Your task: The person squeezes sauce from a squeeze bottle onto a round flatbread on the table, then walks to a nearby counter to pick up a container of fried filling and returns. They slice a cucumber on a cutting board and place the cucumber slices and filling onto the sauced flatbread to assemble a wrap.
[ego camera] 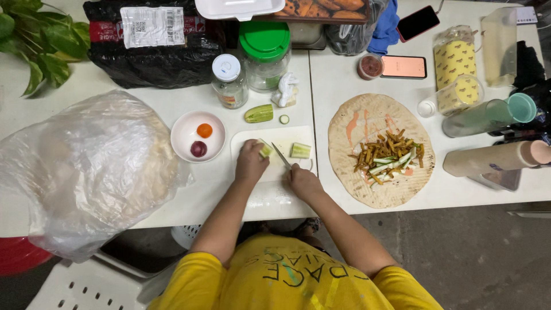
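On a white cutting board (298, 138) my left hand (251, 162) presses down a small piece of cucumber (266, 150). My right hand (303, 181) grips a knife (281, 155) whose blade points up and left, its tip close to that piece. Another cut cucumber chunk (300, 150) lies on the board to the right of the blade. A larger cucumber end (259, 113) and a thin slice (284, 119) rest on the table just behind the board.
A round flatbread (359, 189) with fries, cucumber strips and sauce lies right of the board. A white bowl (185, 133) holds a tomato and an onion. Jars, two phones, rolls and a big plastic bag (86, 166) crowd the table.
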Available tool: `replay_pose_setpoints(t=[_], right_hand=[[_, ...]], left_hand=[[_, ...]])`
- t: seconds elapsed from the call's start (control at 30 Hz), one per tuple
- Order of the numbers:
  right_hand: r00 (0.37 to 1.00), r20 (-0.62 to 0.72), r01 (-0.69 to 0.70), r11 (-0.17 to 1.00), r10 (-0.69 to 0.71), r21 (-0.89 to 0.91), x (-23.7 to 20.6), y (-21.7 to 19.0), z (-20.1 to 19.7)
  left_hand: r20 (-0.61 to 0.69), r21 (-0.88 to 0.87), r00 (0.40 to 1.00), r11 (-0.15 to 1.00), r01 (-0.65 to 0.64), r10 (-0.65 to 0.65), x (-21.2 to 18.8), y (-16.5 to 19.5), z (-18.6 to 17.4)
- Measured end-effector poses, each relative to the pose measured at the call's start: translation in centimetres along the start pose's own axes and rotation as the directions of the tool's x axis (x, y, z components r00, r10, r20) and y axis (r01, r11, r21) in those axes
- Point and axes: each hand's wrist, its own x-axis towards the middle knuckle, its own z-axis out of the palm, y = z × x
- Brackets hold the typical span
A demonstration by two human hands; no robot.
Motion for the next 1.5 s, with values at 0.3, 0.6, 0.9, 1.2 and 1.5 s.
replay_pose_setpoints(t=[0.3,0.6,0.9,1.2,1.5], right_hand=[[0.997,0.053,-0.045,0.984,0.055,-0.174,-0.6,-3.1,-0.7],[0.992,0.11,-0.028,0.973,0.055,-0.228,-0.8,-3.7,-1.9],[0.99,0.114,-0.065,0.987,0.083,-0.148,2.9,-4.1,-0.2],[0.988,0.117,-0.09,0.993,0.098,-0.069,-2.9,-1.8,-0.2],[0.993,0.109,-0.054,0.999,0.054,-0.005,-0.5,-3.3,-1.2]], left_hand=[[0.162,0.049,0.984,0.995,-0.081,0.073,-0.6,-1.0,0.3],[0.199,0.049,0.977,0.995,-0.089,0.078,-0.1,-1.4,0.4],[0.203,0.085,0.977,0.993,-0.086,0.068,-0.4,-1.4,0.5],[0.218,0.099,0.976,0.995,-0.034,0.011,0.0,-1.5,0.5],[0.191,0.083,0.981,0.995,-0.058,0.041,-0.4,-1.5,0.3]])
